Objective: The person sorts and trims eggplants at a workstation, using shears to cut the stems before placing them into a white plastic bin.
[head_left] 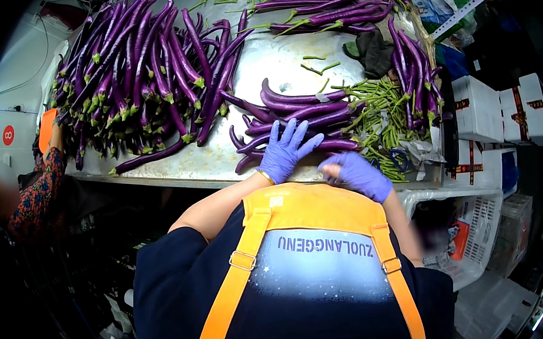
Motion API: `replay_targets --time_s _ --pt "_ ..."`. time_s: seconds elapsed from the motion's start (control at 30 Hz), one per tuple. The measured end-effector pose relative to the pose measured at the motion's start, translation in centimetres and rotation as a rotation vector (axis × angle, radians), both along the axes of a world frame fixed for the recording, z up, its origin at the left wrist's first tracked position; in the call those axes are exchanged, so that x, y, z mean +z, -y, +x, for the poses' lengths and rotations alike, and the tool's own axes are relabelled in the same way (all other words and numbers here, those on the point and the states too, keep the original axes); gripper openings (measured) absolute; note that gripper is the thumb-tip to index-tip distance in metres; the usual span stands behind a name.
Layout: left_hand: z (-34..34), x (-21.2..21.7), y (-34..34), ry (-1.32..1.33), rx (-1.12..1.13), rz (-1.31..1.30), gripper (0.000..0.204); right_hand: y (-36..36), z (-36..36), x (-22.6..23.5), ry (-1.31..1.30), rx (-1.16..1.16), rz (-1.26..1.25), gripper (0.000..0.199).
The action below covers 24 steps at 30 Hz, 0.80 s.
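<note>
My left hand (pixel 281 152), in a purple glove, lies with spread fingers on a small pile of long purple eggplants (pixel 308 111) at the table's near edge. Nothing is gripped in it. Close to its right, my gloved right hand (pixel 362 175) is curled beside the stem ends of the nearest eggplants. A skin-coloured fingertip shows at its left side. Whatever its fingers hold, if anything, is hidden. Cut green stems (pixel 381 120) lie heaped just beyond my right hand, with a dark blue looped thing (pixel 400 159) at their near side.
A large heap of eggplants (pixel 138 71) covers the table's left. More eggplants (pixel 335 13) lie at the back and others (pixel 414 74) at the right, near a dark cloth (pixel 370 52). White boxes (pixel 478 110) and a white crate (pixel 481 241) stand right. A co-worker's sleeve (pixel 38 198) is left.
</note>
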State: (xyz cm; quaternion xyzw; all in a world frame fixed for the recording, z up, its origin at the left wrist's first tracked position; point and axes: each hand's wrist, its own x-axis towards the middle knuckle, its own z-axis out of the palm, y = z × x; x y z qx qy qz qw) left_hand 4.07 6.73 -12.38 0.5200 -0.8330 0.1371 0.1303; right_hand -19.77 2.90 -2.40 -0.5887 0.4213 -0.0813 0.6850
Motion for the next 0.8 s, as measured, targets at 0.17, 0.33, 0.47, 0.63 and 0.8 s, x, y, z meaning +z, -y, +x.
replay_targets --time_s 0.17,0.33,0.47,0.63,0.8 --pt "-1.2 -1.1 0.4 -0.034 0.020 -0.115 0.066 10.7 2.7 2.7 -0.473 -0.215 -0.900 0.031" --pt "-1.8 -1.7 -0.2 -0.051 0.034 -0.179 0.065 17.8 6.9 -2.4 -1.081 0.227 -0.761 0.060" --pt "-1.6 -2.0 -1.2 -0.144 -0.007 -0.019 0.066 19.7 4.9 -7.0 -0.334 0.108 -0.556 0.032" --pt "-1.4 -0.4 1.8 -0.112 0.028 -0.028 0.068 23.9 -4.9 1.8 0.105 -0.508 -0.684 0.036" --pt "0.5 4.2 7.4 -0.239 -0.087 0.249 0.082 19.1 -15.9 4.4 -0.226 -0.560 -0.836 0.046"
